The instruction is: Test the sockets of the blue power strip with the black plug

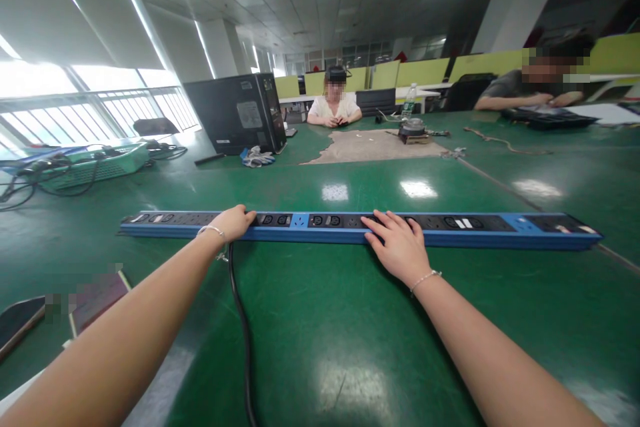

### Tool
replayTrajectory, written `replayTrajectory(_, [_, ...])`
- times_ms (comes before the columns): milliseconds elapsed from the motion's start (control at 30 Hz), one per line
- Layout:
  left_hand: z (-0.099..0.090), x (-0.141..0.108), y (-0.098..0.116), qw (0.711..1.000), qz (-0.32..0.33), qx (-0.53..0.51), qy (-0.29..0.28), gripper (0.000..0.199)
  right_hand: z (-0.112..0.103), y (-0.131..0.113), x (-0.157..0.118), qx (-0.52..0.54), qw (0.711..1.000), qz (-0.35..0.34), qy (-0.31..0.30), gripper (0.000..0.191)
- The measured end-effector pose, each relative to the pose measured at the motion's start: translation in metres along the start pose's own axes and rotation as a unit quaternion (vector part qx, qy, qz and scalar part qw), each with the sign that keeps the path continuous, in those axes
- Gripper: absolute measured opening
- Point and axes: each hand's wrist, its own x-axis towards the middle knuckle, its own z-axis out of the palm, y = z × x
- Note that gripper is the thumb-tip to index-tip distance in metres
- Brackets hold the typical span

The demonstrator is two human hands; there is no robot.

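Note:
A long blue power strip (340, 235) with black socket panels lies crosswise on the green table. My left hand (234, 222) is closed over its left part, with the fingers partly hidden behind the far edge. Right of the middle, my right hand (399, 243) rests on the strip with its fingers spread across the sockets. A thick black cable (240, 313) runs from beside my left wrist toward the near table edge. Each wrist wears a thin bracelet.
A black computer tower (240, 113) stands back left, with gloves (257, 157) in front. Further left is a green basket (95, 167) with cables. A dark red booklet (100, 300) lies near left. Two people sit across the table, near a bottle (410, 100) and a coil-like device (413, 130).

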Motion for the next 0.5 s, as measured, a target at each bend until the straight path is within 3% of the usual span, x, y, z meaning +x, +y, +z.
replayTrajectory(167, [0.005,-0.001,0.002,1.000,-0.008,-0.006,0.013,0.044,-0.002,-0.004,-0.001,0.004,1.000,-0.003,0.011,0.035])
replayTrajectory(300, [0.001,-0.004,0.004,1.000,-0.003,-0.012,0.013,0.043,-0.022,-0.033,-0.009,0.046,0.998,-0.033,0.027,0.034])
replayTrajectory(400, [-0.003,-0.003,0.005,1.000,-0.005,-0.018,0.009,0.045,-0.046,-0.075,-0.030,0.096,0.987,-0.106,-0.071,0.030])
replayTrajectory(500, [-0.008,-0.001,0.005,1.000,-0.011,-0.025,0.003,0.048,-0.065,-0.126,-0.068,0.134,0.961,-0.156,-0.188,0.038])
